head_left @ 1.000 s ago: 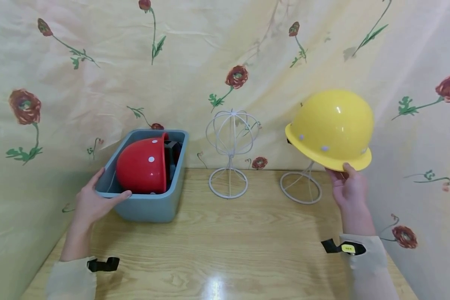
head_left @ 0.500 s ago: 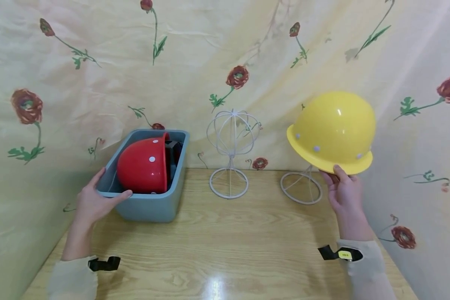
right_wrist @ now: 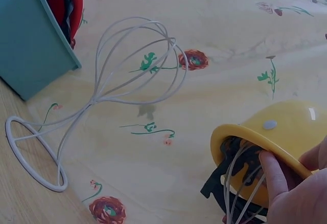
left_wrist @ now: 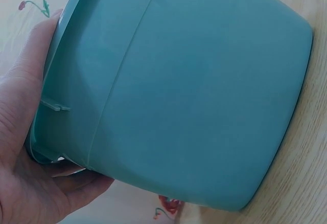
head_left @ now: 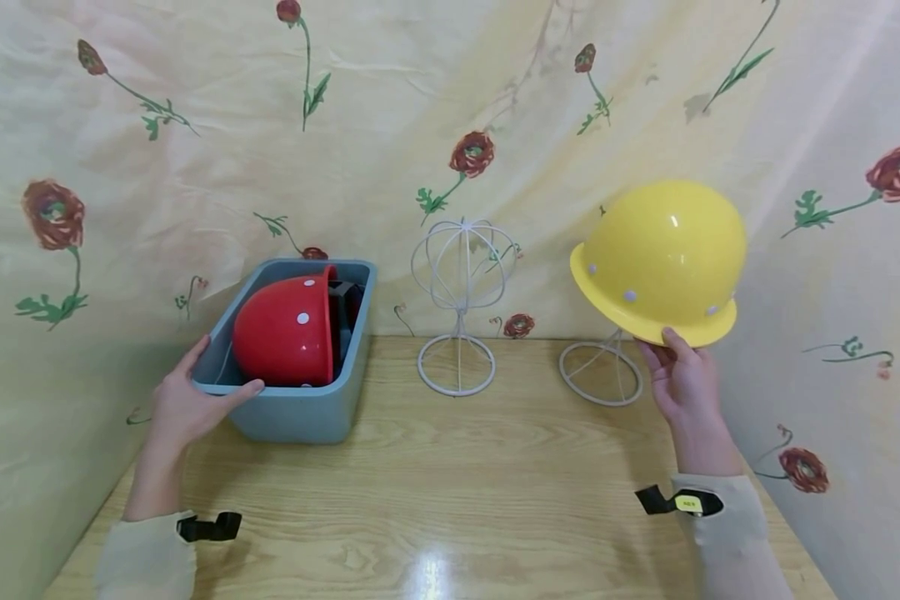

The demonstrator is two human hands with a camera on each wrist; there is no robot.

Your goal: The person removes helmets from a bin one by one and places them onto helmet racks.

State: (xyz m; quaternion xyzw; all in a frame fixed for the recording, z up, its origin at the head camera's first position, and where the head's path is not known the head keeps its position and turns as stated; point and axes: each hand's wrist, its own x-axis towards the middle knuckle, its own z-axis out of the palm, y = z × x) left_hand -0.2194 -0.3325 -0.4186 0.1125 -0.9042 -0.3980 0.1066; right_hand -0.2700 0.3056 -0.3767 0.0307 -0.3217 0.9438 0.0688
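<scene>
My right hand (head_left: 684, 379) pinches the near brim of a yellow hard hat (head_left: 663, 250), thumb outside and fingers underneath. The hat sits tilted over the right wire stand (head_left: 602, 373), hiding its top; in the right wrist view, the stand's wires (right_wrist: 232, 178) run up inside the hat beside its black straps (right_wrist: 214, 183). On the left, my left hand (head_left: 187, 404) grips the near left corner of a blue-grey plastic bin (head_left: 292, 417), thumb along the rim and fingers round the outside. A red hard hat (head_left: 285, 333) lies on its side in the bin, its black inner harness facing right.
Another white wire stand (head_left: 461, 308), bare and with a round cage top, stands between the bin and the yellow hat. Flowered cloth (head_left: 390, 100) hangs behind and at both sides of the wooden table (head_left: 435, 483).
The yellow hard hat has turned slightly on its stand, and the right hand has shifted a little left with its brim. My left hand and the bin stay put.
</scene>
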